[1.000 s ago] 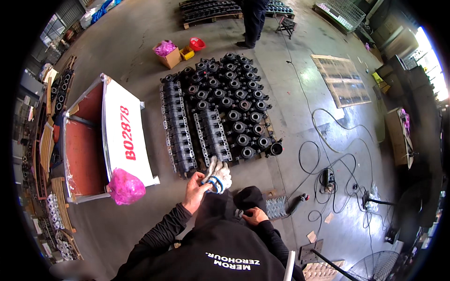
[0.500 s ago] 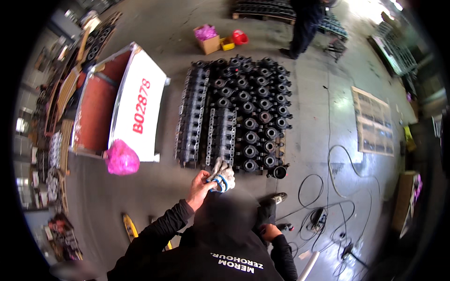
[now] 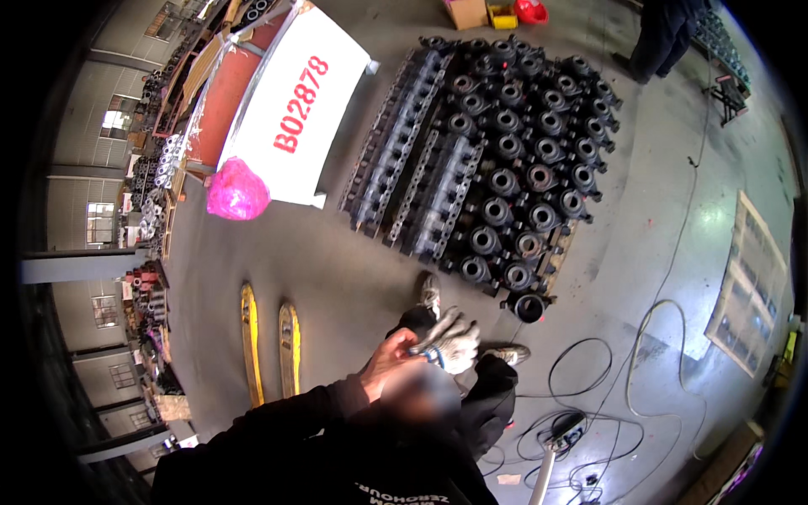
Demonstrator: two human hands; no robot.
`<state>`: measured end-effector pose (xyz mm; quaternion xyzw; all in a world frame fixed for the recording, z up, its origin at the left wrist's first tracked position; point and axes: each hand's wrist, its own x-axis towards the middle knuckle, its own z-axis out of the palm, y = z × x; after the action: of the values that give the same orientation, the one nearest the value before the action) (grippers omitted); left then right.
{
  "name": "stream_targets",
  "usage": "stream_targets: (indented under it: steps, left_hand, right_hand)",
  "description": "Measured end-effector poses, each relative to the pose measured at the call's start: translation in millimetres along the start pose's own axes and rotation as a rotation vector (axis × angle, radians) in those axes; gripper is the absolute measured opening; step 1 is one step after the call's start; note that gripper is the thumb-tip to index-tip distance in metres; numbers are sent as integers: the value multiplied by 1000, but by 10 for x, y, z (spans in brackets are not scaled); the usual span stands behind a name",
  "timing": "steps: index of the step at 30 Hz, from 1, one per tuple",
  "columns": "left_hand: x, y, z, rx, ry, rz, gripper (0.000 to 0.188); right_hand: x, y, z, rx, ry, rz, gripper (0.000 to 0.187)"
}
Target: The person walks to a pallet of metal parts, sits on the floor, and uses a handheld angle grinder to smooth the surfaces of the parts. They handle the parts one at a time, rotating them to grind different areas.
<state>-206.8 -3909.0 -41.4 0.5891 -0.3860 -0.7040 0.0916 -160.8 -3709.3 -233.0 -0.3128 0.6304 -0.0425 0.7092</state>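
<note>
My bare left hand (image 3: pixel 391 360) pinches the blue-edged cuff of a white knit work glove (image 3: pixel 457 345). The glove's fingers are spread and point up and away, in front of my body. No bare right hand shows, and whether my right hand is inside the glove I cannot tell. Past my shoes (image 3: pixel 430 293) lies a pallet load of dark metal parts. It has rows of round-holed castings (image 3: pixel 507 146) and two long ribbed metal rows (image 3: pixel 446 189) on its left. A single ring-shaped casting (image 3: pixel 528 306) sits at the near right corner.
A white-sided crate (image 3: pixel 316 101) stands at left, with a pink wrapped bundle (image 3: pixel 238 190) by its corner. Two yellow forks (image 3: pixel 289 349) lie on the floor. Cables (image 3: pixel 581 345) coil at right, near a flat wooden-framed panel (image 3: pixel 749 286). Another person (image 3: pixel 665 38) stands at the far right.
My view has turned and the pallet now appears farther right. The glove has moved away from the pallet's edge and its fingers have spread. My bare right hand no longer shows.
</note>
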Motion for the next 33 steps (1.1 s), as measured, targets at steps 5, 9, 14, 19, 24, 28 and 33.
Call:
stream_targets:
  steps: [5,9,14,19,24,28,33]
  left_hand:
    - [408,-121,162,24,-105,-26,30]
    - [786,-359,55,64,-99,-11,28]
    - [958,-371,-19,192,-49,7,28]
    - [1177,-555,-18,120,-94,-16,29]
    - [1674,-981,97,138,-136,-26,28]
    - [2341,-1442,273,236,-210,155,25]
    - [2915,-1883,337,448,-137,354,24]
  right_hand:
    - [274,680,661,-62,-119,-233,87]
    - [-400,-21,-30,121,129,80,79]
    - [-233,242,326,70,7,-135,64]
    - [-602,335,-120,232,-446,-254,45]
    - [-172,265,-621,278,-802,-205,24]
    - [519,454,-1030,283,-490,-298,23]
    - [1515,1345,-1212,160,115,-686,31]
